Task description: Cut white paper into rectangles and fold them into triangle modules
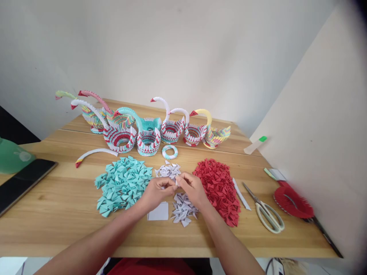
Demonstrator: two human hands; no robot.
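Note:
My left hand and my right hand meet over the middle of the table, fingers pinched together on a small white piece of paper. Its exact folded shape is mostly covered by my fingertips. Just beyond my hands lies a pile of white folded paper triangles. Closer to me is a second pile of pale grey-white folded triangles, partly under my right wrist. Flat white paper slips rest in a stack below my left hand.
Turquoise triangles lie heaped at left, red triangles at right. Several paper swans stand behind, with a paper ring before them. A loose swan neck and a phone are left; scissors lie right.

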